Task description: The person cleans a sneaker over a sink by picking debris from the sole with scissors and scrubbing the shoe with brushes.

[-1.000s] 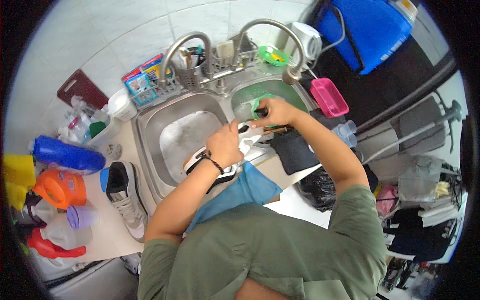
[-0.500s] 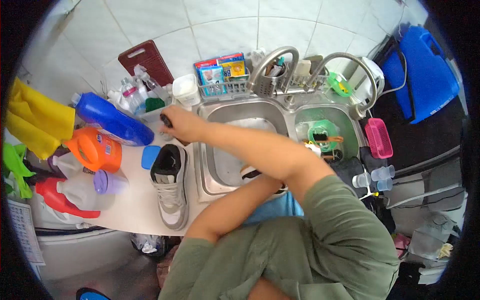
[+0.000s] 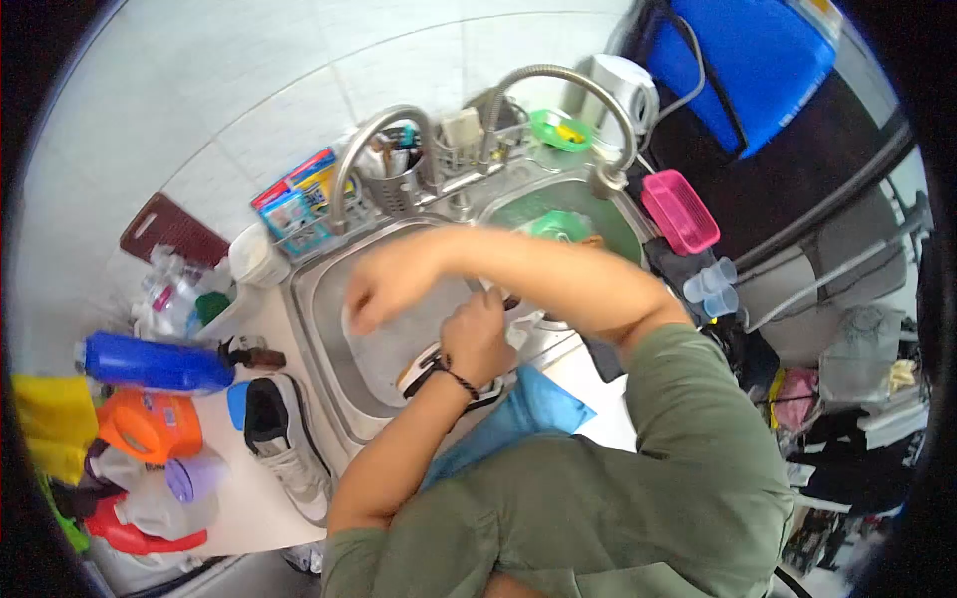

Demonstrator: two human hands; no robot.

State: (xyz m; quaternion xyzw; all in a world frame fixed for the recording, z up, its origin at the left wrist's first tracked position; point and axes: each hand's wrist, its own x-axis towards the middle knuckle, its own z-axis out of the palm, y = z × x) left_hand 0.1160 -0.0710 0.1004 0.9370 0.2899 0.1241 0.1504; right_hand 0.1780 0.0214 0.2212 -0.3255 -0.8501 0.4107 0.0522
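My left hand (image 3: 477, 339), with a dark braided bracelet at its wrist, is closed on a shoe (image 3: 431, 371) at the front edge of the left basin. The shoe has white, black and tan parts, and much of it is hidden by the hand and forearm. Above the same basin, my right hand (image 3: 394, 284) is smeared by motion, so its fingers and anything in them are unclear. On the counter to the left lies a small brown object with a black top (image 3: 261, 358). Near it sits a grey-and-white sneaker (image 3: 289, 444).
Left counter: a blue bottle (image 3: 155, 363), an orange jug (image 3: 150, 424), a purple cup (image 3: 192, 479) and a white tub (image 3: 257, 257). Two curved faucets stand behind the double sink (image 3: 299, 299). A green bowl (image 3: 558, 227) is in the right basin, a pink basket (image 3: 680, 211) beside it.
My right hand has left the counter on the left and moved over the left basin. The brown object with the black top now lies there. The view has turned toward the right.
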